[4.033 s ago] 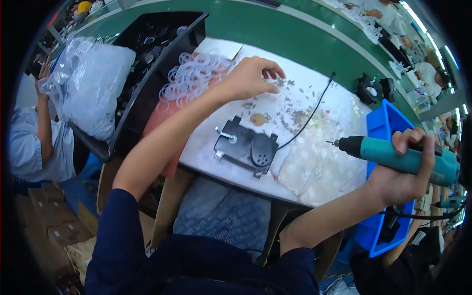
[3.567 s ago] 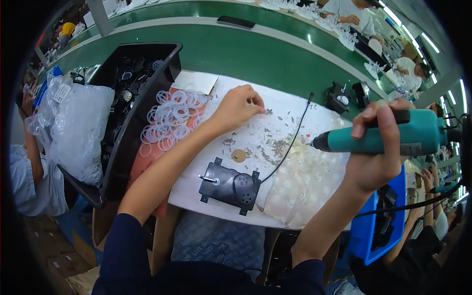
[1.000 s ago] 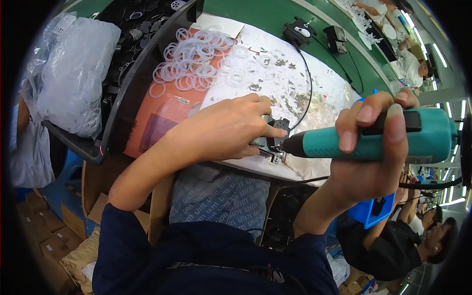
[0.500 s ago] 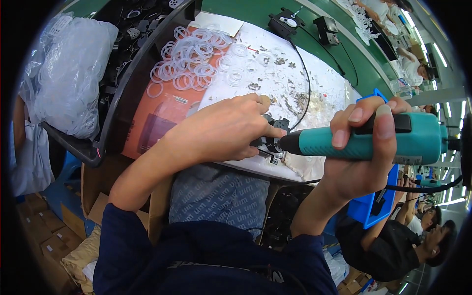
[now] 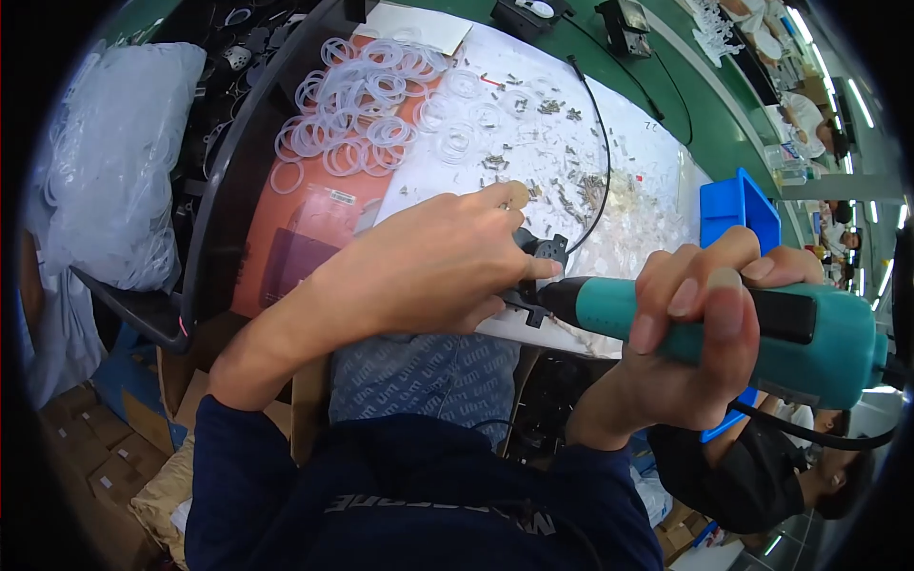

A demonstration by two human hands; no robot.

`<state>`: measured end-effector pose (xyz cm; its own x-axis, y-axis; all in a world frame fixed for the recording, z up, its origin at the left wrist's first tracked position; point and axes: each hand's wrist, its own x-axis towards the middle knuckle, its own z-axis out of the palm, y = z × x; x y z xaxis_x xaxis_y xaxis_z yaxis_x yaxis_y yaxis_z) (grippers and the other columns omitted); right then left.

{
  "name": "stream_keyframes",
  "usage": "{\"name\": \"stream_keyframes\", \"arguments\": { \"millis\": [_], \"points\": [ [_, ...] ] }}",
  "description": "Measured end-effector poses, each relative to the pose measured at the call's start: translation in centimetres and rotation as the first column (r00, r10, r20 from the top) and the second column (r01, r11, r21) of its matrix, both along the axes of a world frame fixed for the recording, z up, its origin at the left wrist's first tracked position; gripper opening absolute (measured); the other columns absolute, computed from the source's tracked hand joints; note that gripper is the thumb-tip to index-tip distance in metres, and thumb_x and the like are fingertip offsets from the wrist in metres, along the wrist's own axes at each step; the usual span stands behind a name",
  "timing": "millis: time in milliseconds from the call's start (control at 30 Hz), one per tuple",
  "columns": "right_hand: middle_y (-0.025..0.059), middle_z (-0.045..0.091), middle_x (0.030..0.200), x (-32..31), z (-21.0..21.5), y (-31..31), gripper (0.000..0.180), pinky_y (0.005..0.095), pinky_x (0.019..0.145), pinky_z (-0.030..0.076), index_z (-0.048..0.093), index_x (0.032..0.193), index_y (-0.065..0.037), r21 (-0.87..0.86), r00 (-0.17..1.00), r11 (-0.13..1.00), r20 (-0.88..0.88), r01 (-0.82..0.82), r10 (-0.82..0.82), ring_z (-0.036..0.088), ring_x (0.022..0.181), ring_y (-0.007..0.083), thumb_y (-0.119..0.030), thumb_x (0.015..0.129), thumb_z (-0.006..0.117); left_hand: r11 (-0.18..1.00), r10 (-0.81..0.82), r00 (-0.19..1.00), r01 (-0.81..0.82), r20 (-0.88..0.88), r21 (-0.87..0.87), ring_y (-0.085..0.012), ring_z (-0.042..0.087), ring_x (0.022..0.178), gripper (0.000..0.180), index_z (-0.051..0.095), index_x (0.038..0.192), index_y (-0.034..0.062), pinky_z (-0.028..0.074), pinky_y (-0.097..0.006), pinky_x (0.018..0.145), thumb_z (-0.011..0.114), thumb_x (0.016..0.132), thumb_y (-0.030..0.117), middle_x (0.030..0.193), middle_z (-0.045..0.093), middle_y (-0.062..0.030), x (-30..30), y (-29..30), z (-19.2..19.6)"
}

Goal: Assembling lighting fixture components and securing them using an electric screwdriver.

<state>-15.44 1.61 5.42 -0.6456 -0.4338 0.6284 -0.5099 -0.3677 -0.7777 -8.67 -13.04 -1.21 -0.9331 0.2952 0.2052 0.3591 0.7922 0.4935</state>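
Note:
My right hand (image 5: 690, 357) is wrapped round a teal electric screwdriver (image 5: 609, 309) with a black nose. It lies almost sideways, its tip at a small black plastic part (image 5: 547, 249) near the front edge of the white work surface (image 5: 647, 228). Over that part is my left hand (image 5: 443, 255), fingers pressed on it and index fingertip right beside the screwdriver's tip. Much of the part is hidden under my left hand, and the exact contact of the tip cannot be made out.
Clear plastic rings (image 5: 345, 116) are heaped on an orange sheet (image 5: 271, 214). Many small screws (image 5: 571, 195) lie scattered behind my hands. A black cable (image 5: 607, 152) crosses the surface. At the right stands a blue bin (image 5: 725, 211); at the left, a black tray (image 5: 205, 228) and a plastic bag (image 5: 119, 162).
The screwdriver's back end has dropped, so it tilts more, and my right hand sits lower and further right. My left hand stays on the black part. The whole view has shifted slightly.

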Motion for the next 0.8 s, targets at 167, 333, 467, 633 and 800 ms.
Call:
{"name": "stream_keyframes", "arguments": {
  "millis": [167, 333, 467, 633, 800],
  "points": [
    [0.011, 0.047, 0.064, -0.4, 0.2, 0.9, 0.023, 0.023, 0.033, 0.035, 0.037, 0.098, -0.003, 0.041, 0.987, 0.987, 0.028, -0.158, 0.157, 0.037, 0.034, 0.0112, -0.009, 0.084, 0.054, 1.0, 0.009, 1.0, -0.009, 0.02, 0.001, -0.0298, 0.055, 0.098, 0.053, 0.063, 0.117, 0.0249, 0.051, -0.036, 0.078, 0.075, 0.066, 0.018, 0.103, 0.058, -0.0121, 0.1, -0.1, 0.2],
    [0.0086, 0.053, 0.066, -2.3, 0.3, 2.4, 0.03, 0.0223, 0.037, 0.04, 0.038, 0.098, -0.006, 0.095, 0.845, 0.841, 0.0, -0.533, 0.535, 0.05, 0.041, 0.0136, -0.012, 0.082, 0.062, 1.0, 0.008, 0.997, -0.008, -0.082, 0.008, -0.0289, 0.056, 0.101, 0.045, 0.066, 0.11, 0.014, 0.052, -0.036, 0.076, 0.074, 0.066, 0.018, 0.086, 0.06, -0.0151, 0.2, 0.3, -0.3],
    [0.0084, 0.058, 0.077, -3.1, -0.4, 5.6, 0.035, 0.0261, 0.047, 0.044, 0.038, 0.102, -0.008, -0.325, 0.859, 0.817, 0.025, -0.476, 0.511, 0.054, 0.048, 0.0139, -0.012, 0.081, 0.065, 0.999, 0.032, 0.995, -0.033, -0.094, -0.009, -0.0323, 0.06, 0.095, 0.043, 0.067, 0.11, 0.0121, 0.052, -0.036, 0.078, 0.075, 0.069, 0.022, 0.089, 0.063, -0.0165, 0.4, -0.5, 0.0],
    [0.0071, 0.055, 0.076, -3.4, -0.3, 10.2, 0.029, 0.0238, 0.049, 0.037, 0.037, 0.101, -0.008, -0.36, 0.952, 0.888, -0.007, -0.287, 0.305, 0.052, 0.048, 0.0127, -0.016, 0.084, 0.059, 0.667, 0.214, 0.97, -0.233, 0.117, 0.708, -0.0208, 0.064, 0.088, 0.035, 0.068, 0.101, 0.0065, 0.048, -0.029, 0.081, 0.076, 0.07, 0.022, 0.092, 0.068, -0.0127, -6.4, -3.6, -0.2],
    [0.0078, 0.048, 0.078, -3.5, -0.9, 10.7, 0.024, 0.0252, 0.051, 0.035, 0.04, 0.101, -0.005, -0.392, 0.96, 0.888, 0.039, -0.242, 0.279, 0.044, 0.05, 0.0127, -0.014, 0.085, 0.056, 0.92, 0.186, 0.982, -0.18, 0.016, 0.348, -0.0164, 0.059, 0.067, 0.026, 0.07, 0.092, 0.0066, 0.046, -0.029, 0.064, 0.074, 0.07, 0.019, 0.077, 0.066, -0.0064, -14.2, -3.4, -4.6]
  ]
}}
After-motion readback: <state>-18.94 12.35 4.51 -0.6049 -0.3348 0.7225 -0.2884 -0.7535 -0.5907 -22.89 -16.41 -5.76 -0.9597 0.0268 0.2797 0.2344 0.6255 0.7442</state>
